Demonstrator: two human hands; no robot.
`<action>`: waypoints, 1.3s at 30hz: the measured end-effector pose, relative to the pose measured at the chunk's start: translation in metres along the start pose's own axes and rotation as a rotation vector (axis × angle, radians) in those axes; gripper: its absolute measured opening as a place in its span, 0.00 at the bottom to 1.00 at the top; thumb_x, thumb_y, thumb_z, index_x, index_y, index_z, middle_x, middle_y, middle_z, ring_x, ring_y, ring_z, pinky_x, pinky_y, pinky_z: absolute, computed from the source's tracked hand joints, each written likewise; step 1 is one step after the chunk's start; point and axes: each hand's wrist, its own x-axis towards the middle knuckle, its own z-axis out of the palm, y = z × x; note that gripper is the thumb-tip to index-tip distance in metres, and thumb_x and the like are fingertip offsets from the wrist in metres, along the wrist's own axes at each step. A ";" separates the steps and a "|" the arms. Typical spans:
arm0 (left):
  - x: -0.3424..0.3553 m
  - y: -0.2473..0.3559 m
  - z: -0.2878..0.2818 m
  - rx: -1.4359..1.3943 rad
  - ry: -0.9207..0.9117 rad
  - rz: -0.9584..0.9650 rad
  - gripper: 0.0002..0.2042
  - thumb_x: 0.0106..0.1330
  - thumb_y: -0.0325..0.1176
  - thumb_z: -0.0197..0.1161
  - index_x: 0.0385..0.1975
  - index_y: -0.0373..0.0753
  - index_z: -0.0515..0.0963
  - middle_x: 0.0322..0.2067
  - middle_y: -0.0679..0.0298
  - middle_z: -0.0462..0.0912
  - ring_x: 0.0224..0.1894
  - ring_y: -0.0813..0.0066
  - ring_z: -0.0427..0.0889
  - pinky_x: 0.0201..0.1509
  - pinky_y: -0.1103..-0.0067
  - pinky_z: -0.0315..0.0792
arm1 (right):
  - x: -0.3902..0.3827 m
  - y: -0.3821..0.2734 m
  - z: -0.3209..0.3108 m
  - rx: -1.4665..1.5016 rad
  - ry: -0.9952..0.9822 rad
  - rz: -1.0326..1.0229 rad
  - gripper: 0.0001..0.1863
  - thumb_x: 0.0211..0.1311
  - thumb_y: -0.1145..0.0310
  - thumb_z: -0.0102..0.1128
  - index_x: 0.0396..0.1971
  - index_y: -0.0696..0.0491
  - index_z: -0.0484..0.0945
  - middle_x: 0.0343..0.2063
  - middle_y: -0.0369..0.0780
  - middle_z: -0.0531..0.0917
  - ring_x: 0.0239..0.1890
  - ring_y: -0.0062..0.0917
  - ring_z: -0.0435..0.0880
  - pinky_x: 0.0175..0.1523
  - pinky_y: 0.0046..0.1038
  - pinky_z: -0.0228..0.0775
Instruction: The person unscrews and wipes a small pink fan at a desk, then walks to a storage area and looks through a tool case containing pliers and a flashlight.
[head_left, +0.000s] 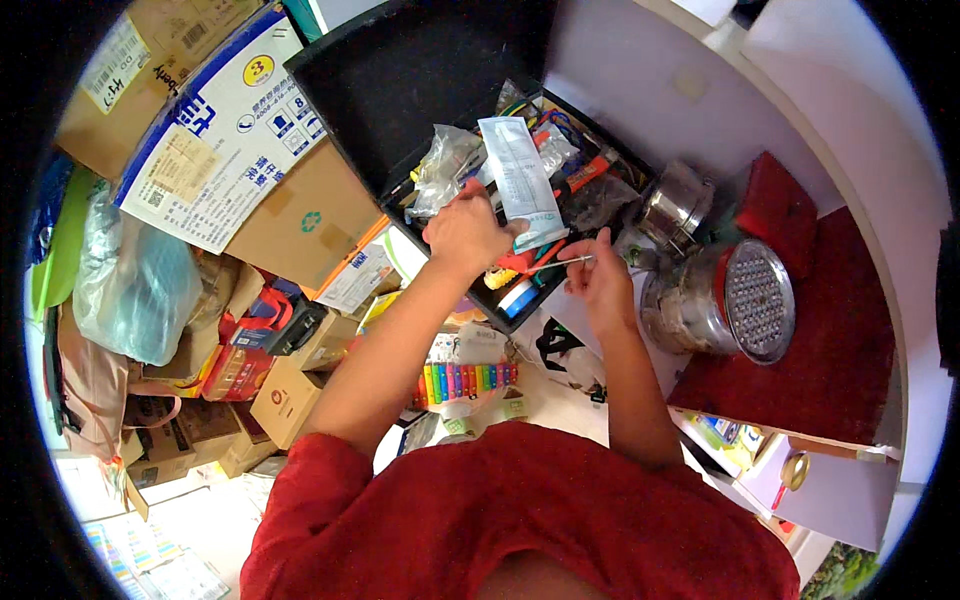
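A black toolbox [415, 240] lies open in front of me, crowded with tools and plastic bags. Inside it, my left hand [468, 235] is curled among the contents, its thumb against a long white printed pouch [522, 180]. A crumpled clear bag [447, 165] is beside its fingers, which are partly hidden. At the near right edge of the box, my right hand [603, 283] pinches a thin metal rod [562, 264] that points left. Below the pouch are a red-handled tool [517, 262], a yellow item [498, 277] and a blue-and-white roll [518, 298].
Right of the box stand a steel pot [676, 207] and a steel container with a perforated end [758, 300] near a dark red board [800, 370]. Cardboard boxes [285, 215] are stacked on the left. A colourful xylophone [465, 382] lies below the toolbox.
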 end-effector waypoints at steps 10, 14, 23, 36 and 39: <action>0.037 -0.032 -0.023 0.195 -0.069 0.110 0.07 0.50 0.30 0.57 0.29 0.41 0.78 0.36 0.51 0.78 0.36 0.56 0.80 0.41 0.68 0.74 | -0.024 -0.003 0.000 0.068 0.141 -0.331 0.14 0.58 0.60 0.54 0.33 0.57 0.75 0.23 0.37 0.75 0.23 0.18 0.71 0.30 0.21 0.65; 0.040 -0.052 -0.036 0.405 0.031 0.315 0.13 0.49 0.26 0.56 0.37 0.40 0.74 0.41 0.55 0.72 0.38 0.57 0.79 0.38 0.67 0.75 | -0.031 0.010 0.009 -0.152 0.035 -0.310 0.12 0.55 0.67 0.58 0.38 0.54 0.75 0.30 0.37 0.76 0.30 0.19 0.74 0.37 0.23 0.69; 0.030 -0.108 -0.143 0.005 0.802 0.153 0.20 0.58 0.43 0.59 0.42 0.31 0.72 0.29 0.55 0.74 0.29 0.66 0.71 0.36 0.75 0.67 | -0.024 0.037 0.035 -0.539 0.107 -0.563 0.12 0.55 0.76 0.54 0.41 0.59 0.74 0.37 0.37 0.75 0.31 0.16 0.75 0.28 0.17 0.70; -0.051 -0.058 -0.099 -0.120 0.490 0.514 0.21 0.45 0.40 0.69 0.39 0.39 0.78 0.18 0.63 0.70 0.19 0.73 0.70 0.22 0.77 0.67 | -0.053 0.014 0.050 -0.057 0.040 -0.438 0.13 0.60 0.74 0.46 0.43 0.61 0.73 0.31 0.41 0.79 0.25 0.16 0.76 0.19 0.15 0.65; -0.067 -0.051 -0.084 -0.124 0.502 0.573 0.21 0.42 0.38 0.70 0.39 0.40 0.78 0.16 0.64 0.67 0.17 0.72 0.69 0.21 0.78 0.66 | -0.070 0.009 0.039 -0.060 0.142 -0.460 0.11 0.60 0.74 0.45 0.39 0.61 0.74 0.32 0.41 0.79 0.23 0.15 0.75 0.18 0.14 0.63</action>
